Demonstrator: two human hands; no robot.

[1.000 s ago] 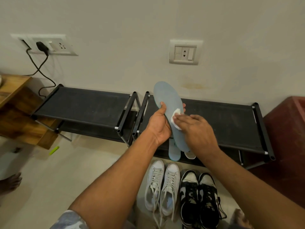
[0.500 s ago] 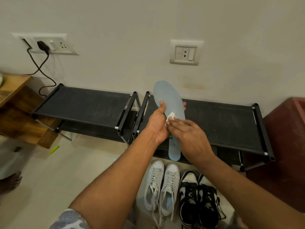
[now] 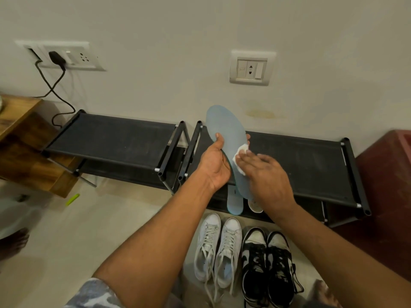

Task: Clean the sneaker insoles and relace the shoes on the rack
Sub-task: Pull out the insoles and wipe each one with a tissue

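My left hand [image 3: 214, 162] grips a light blue insole [image 3: 224, 127] by its edge and holds it upright above the black shoe rack [image 3: 311, 167]. My right hand [image 3: 264, 174] presses a small white wipe [image 3: 240, 153] flat against the insole's face, fingers fairly straight. A second blue insole [image 3: 234, 202] and a white one [image 3: 255, 205] lie on the rack's lower shelf, partly hidden by my hands. A pair of white sneakers [image 3: 219, 250] and a black-and-white pair [image 3: 268, 263] stand on the floor below.
A second black rack [image 3: 115, 138] stands to the left, a wooden table [image 3: 20, 134] beyond it. A charger cable [image 3: 53, 90] hangs from the wall socket [image 3: 66, 55]. A maroon object [image 3: 387, 185] sits at the right. A green item [image 3: 72, 199] lies on the floor.
My right hand has slid the wipe across the insole, to the left edge and back toward the right edge. The left hand keeps the insole steady.
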